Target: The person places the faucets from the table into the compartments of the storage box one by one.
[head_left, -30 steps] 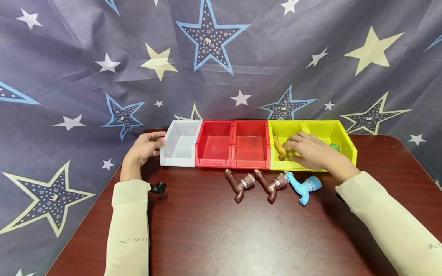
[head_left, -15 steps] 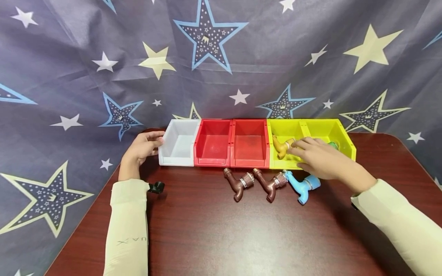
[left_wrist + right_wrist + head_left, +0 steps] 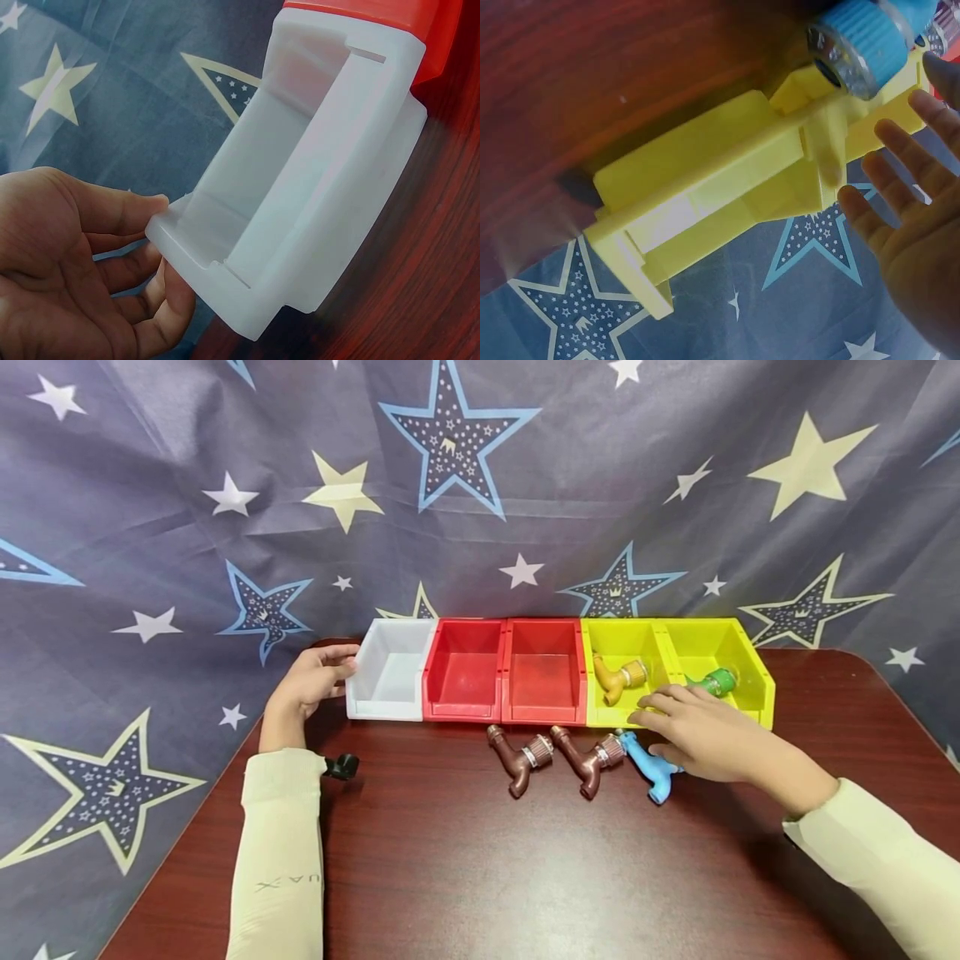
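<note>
Grip clamped, the left hand (image 3: 309, 681) pinches the edge of the white bin (image 3: 385, 711). I see the right hand (image 3: 708, 735), its grip apart, over the blue tap (image 3: 647, 764) lying on the worktop (image 3: 480, 877) beside a brown tap (image 3: 588, 766).

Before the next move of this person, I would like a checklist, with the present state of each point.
1. White bin held by the left hand: ok, pinched at its rim.
2. Right hand free of any load: ok, nothing held.
3. Yellow tap inside a yellow bin: ok.
4. Blue tap gripped: not ok, it lies on the table, partly under the right hand in the head view.
5. Right hand touching the blue tap: cannot tell.
6. Brown taps in a bin: not ok, both on the table.
</note>
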`<action>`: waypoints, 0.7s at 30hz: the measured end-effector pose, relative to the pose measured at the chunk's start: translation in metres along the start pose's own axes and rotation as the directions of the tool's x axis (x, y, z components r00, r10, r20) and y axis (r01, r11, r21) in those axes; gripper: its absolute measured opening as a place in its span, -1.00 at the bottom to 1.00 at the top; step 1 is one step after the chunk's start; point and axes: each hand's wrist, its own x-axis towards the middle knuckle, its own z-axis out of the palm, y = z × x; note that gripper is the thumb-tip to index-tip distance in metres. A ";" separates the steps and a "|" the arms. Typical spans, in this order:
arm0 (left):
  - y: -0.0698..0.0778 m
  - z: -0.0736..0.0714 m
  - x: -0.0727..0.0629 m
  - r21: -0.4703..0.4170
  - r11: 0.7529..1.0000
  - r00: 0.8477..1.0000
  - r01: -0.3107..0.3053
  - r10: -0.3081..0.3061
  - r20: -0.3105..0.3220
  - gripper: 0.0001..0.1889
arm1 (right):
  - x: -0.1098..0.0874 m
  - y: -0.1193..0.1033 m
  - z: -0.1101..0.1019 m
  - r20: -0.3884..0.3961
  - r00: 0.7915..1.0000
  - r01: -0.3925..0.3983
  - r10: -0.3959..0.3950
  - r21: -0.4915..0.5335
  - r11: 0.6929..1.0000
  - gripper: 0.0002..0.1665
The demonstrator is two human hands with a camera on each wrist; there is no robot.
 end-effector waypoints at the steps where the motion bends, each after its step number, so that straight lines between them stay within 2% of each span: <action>1: 0.000 0.000 0.000 0.001 1.000 1.000 -0.001 0.001 0.000 -0.46 | -0.002 -0.001 0.001 -0.009 1.000 0.007 -0.007 0.000 1.000 -0.46; 11: 0.001 0.000 -0.001 0.000 1.000 1.000 -0.005 0.005 0.000 -0.46 | -0.016 -0.005 0.013 -0.062 0.997 0.048 -0.047 0.015 0.999 -0.46; 16: 0.008 0.001 -0.006 -0.012 1.000 1.000 0.011 -0.011 0.008 -0.46 | -0.023 -0.007 0.019 -0.070 0.995 0.076 -0.075 0.025 0.997 -0.43; 21: 0.018 0.004 -0.014 -0.025 1.000 1.000 0.012 -0.012 0.007 -0.47 | -0.029 -0.010 0.022 -0.046 0.995 0.096 -0.094 0.042 0.995 -0.43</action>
